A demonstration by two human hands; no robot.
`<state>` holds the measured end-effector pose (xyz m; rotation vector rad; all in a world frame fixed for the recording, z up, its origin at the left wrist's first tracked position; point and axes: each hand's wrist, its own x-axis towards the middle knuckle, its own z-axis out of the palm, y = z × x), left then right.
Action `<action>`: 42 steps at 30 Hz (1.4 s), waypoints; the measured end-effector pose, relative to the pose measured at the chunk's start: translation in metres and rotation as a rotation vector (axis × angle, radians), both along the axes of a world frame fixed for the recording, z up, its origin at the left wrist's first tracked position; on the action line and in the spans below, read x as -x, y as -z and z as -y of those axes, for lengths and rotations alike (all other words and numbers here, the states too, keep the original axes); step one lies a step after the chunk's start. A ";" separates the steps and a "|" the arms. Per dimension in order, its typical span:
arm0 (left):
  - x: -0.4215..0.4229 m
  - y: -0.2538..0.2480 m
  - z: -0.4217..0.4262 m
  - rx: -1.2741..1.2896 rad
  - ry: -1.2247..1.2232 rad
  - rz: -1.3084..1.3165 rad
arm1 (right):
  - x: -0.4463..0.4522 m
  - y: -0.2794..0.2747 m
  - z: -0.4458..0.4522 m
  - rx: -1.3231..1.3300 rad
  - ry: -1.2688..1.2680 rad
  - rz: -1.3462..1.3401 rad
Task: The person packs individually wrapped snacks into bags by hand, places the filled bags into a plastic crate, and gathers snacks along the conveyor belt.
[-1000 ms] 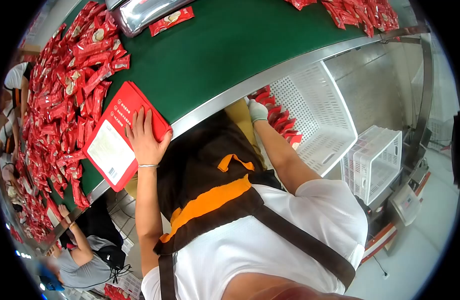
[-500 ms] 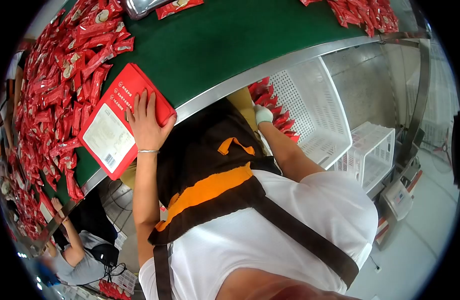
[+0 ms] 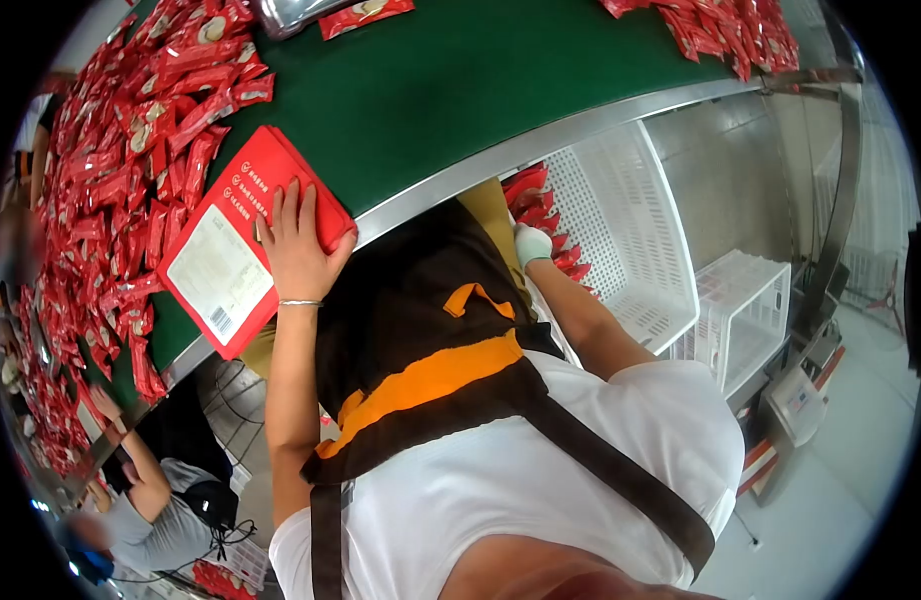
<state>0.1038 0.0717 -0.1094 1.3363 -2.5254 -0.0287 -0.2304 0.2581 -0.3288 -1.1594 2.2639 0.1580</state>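
A white crate (image 3: 636, 210) stands beside the bench (image 3: 431, 100), below its edge, red packs (image 3: 529, 190) lined up along its left side; the gloved right hand (image 3: 533, 246) is at these packs, its fingers too hidden to tell whether they are apart or clamped on one; to the right is a second crate (image 3: 746, 300), white and slatted, its contents unclear; the pouches (image 3: 216, 265), red and stacked, lie on the bench with one side over the metal edge (image 3: 421, 200); the bare left hand (image 3: 306, 240) rests on the top one, fingers slightly apart and laid flat, thumb by the stack's edge; a heap of sachets (image 3: 106, 190) lies left of the stack, near it; a silvery tray (image 3: 286, 15) and one sachet (image 3: 366, 14) sit beyond
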 end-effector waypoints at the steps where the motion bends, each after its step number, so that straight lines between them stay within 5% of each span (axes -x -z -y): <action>1: 0.000 0.000 -0.001 -0.005 -0.016 0.001 | 0.000 0.000 0.000 0.008 -0.009 0.006; 6: 0.001 -0.003 -0.003 -0.039 -0.025 0.011 | 0.007 0.020 0.006 0.077 0.011 0.066; 8: -0.004 -0.001 -0.003 -0.048 -0.023 0.017 | 0.011 0.043 -0.002 0.087 0.376 0.280; 10: -0.006 -0.009 -0.005 -0.094 -0.035 0.002 | 0.044 0.107 -0.018 0.169 0.101 0.380; 11: -0.006 -0.011 -0.003 -0.127 -0.029 -0.013 | 0.024 0.016 0.006 -0.005 -0.070 0.228; 12: -0.008 -0.011 -0.006 -0.103 -0.073 0.030 | 0.060 0.092 -0.009 -0.036 -0.438 0.074; 14: -0.007 -0.014 -0.013 -0.114 -0.194 0.117 | 0.031 -0.045 0.038 -0.275 -0.812 0.018; 15: -0.008 -0.014 -0.015 -0.169 -0.223 0.118 | 0.013 -0.114 0.058 -0.320 -0.597 0.099; 19: -0.006 -0.004 -0.024 -0.159 -0.274 0.011 | -0.067 -0.330 0.133 -0.076 -0.630 0.702; 20: -0.006 -0.004 -0.025 -0.149 -0.287 0.005 | -0.079 -0.345 0.155 0.015 -0.612 0.929; 21: -0.006 -0.004 -0.024 -0.135 -0.300 -0.007 | -0.090 -0.337 0.183 0.415 -0.837 0.911; 23: -0.009 0.005 -0.022 -0.078 -0.315 -0.042 | -0.138 -0.333 0.250 0.733 -0.689 0.734; 25: -0.014 0.004 -0.016 -0.020 -0.324 -0.056 | -0.184 -0.304 0.328 1.088 -0.904 0.479; 27: -0.008 -0.007 -0.002 -0.114 -0.331 -0.029 | -0.234 -0.262 0.390 1.126 -1.249 0.395; 30: 0.004 -0.028 0.020 -0.191 -0.354 0.018 | -0.285 -0.254 0.404 0.838 -1.512 -0.180; 35: 0.014 -0.040 0.060 -0.346 -0.337 0.153 | -0.253 -0.264 0.413 0.880 -1.506 -0.184; 37: 0.012 -0.042 0.056 -0.398 -0.375 0.110 | -0.232 -0.262 0.412 0.750 -1.389 0.036; 42: 0.001 -0.048 0.041 -0.501 -0.428 0.039 | -0.159 -0.246 0.351 0.782 -1.113 0.035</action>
